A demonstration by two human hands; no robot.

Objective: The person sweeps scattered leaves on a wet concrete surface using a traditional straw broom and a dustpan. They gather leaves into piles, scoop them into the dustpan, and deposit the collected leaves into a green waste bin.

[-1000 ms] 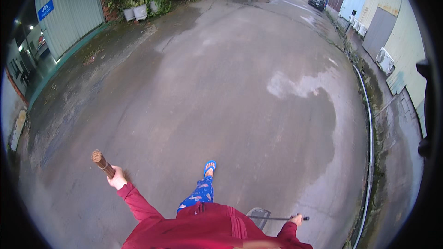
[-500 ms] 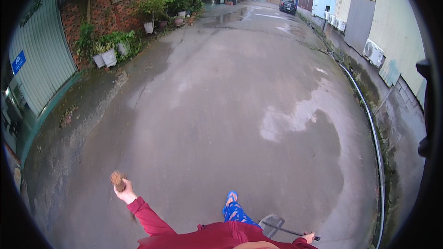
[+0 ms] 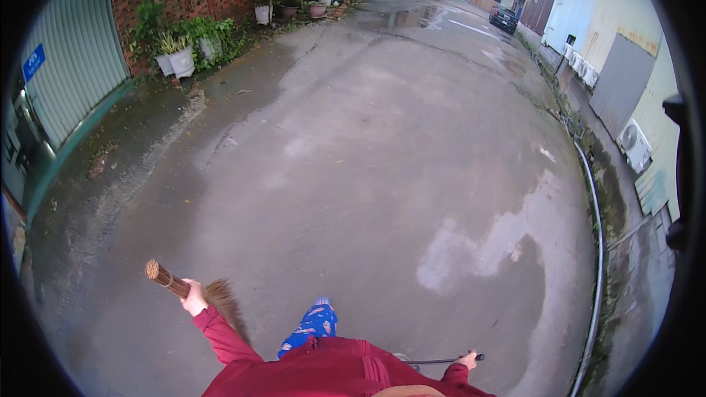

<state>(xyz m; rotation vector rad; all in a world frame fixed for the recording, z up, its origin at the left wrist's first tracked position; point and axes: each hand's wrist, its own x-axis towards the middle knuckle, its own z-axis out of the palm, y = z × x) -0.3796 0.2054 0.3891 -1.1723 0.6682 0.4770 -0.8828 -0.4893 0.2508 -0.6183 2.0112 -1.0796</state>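
A bundled-twig broom (image 3: 166, 278) is in my left hand (image 3: 194, 298), out to the left over the concrete. My fingers wrap its bound handle, whose cut end points up and left. The brown bristles fan out behind my wrist, toward my sleeve. Low on the right, my right hand (image 3: 466, 359) closes round a thin dark handle (image 3: 434, 361). That handle runs left to a greyish dustpan, now almost wholly hidden behind my red jacket. One foot, below a blue patterned trouser leg (image 3: 312, 325), is stepping forward between the two hands.
Wet concrete (image 3: 353, 162) stretches ahead, with a pale patch at right. Potted plants (image 3: 182, 61) line the brick wall at left, beside a corrugated metal door (image 3: 81, 66). A pipe (image 3: 599, 250) and air-conditioner units (image 3: 634, 143) run along the right wall. A dark car (image 3: 504, 18) stands far off.
The broom has swung from pointing toward the view to lying sideways, its bristles now showing. My right hand has shifted left and up, and the dustpan has slipped mostly out of sight.
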